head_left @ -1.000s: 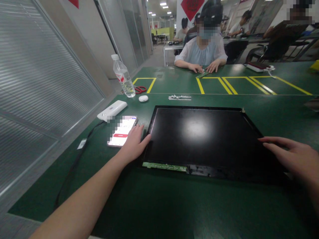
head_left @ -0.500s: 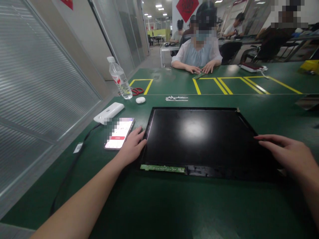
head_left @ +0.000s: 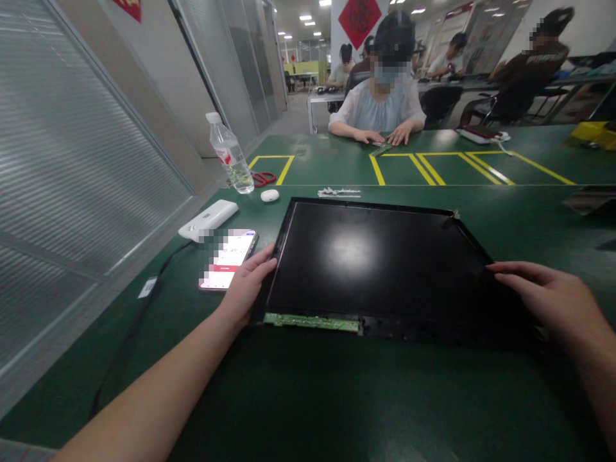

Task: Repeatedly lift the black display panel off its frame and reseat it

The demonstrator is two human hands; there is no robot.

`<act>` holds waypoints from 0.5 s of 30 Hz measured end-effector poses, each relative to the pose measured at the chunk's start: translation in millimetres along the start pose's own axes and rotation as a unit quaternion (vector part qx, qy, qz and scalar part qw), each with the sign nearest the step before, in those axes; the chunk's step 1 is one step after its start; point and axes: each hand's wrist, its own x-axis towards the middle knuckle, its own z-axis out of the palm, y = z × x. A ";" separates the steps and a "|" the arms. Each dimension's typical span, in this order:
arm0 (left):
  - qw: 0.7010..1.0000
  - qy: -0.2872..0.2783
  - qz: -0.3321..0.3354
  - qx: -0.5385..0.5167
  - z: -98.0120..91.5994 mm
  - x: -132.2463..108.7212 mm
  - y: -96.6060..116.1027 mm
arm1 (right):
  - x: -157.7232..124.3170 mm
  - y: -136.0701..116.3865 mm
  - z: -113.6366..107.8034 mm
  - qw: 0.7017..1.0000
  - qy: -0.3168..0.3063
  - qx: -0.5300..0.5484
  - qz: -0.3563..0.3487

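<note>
Left hand (head_left: 245, 287) and, apparently, right hand (head_left: 558, 296) clamp opposite edges of the black panel (head_left: 385, 266).

Between the left hand (head_left: 244, 282) and right hand (head_left: 561, 298), 2 in all, I count 1 black panel (head_left: 385, 263); just beside the left, 1 phone (head_left: 230, 255); farther past it, 1 bottle (head_left: 231, 158), 1 white case (head_left: 270, 196), 1 oblong device (head_left: 208, 219), 1 pair of scissors (head_left: 265, 179).

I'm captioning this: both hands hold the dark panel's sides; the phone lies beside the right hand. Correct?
No: the head view shows the phone beside the left hand. It and the right hand hold the dark panel by its sides.
</note>
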 end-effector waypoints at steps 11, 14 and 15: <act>0.994 -0.029 -0.059 -0.092 4.1 -1.3 1.0 | 2.9 7.6 2.4 1.000 0.011 -0.001 -0.017; 0.990 -0.034 -0.070 -0.116 5.3 -1.7 1.7 | 3.7 8.6 2.6 0.999 0.008 -0.013 -0.035; 0.989 -0.036 -0.075 -0.123 4.8 -1.6 1.3 | 4.7 10.2 3.0 0.998 0.011 -0.019 -0.056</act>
